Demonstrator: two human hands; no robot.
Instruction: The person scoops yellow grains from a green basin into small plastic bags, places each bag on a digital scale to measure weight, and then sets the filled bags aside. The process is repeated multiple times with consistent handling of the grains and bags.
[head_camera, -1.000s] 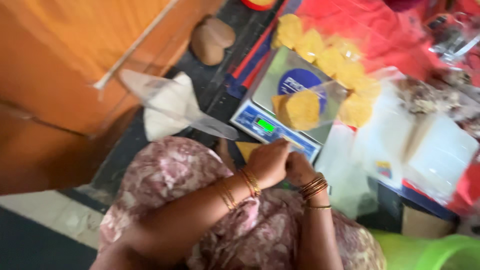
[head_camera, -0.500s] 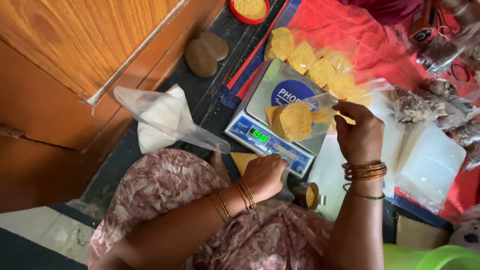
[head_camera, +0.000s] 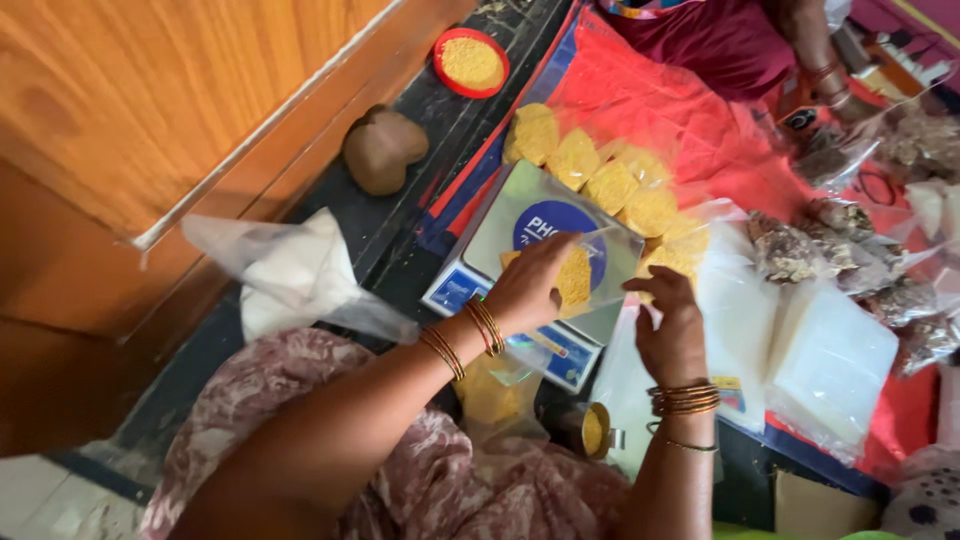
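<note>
Red floor cloth, scale (head_camera: 505, 290) (steel-topped), both hands (head_camera: 532, 288) (head_camera: 668, 330) closed on clear pouch (head_camera: 590, 275) of yellow grain.

Clear packet of yellow grain (head_camera: 578, 275) lies flat on the silver weighing scale (head_camera: 520, 215)

Scale (head_camera: 500, 215) – glossy metal; pouch (head_camera: 600, 275) – clear plastic.

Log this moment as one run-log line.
left hand: gripping clear plastic pouch of yellow grain | right hand: pinching pouch edge | pouch: on silver digital scale | row of filled pouches: behind scale
</note>
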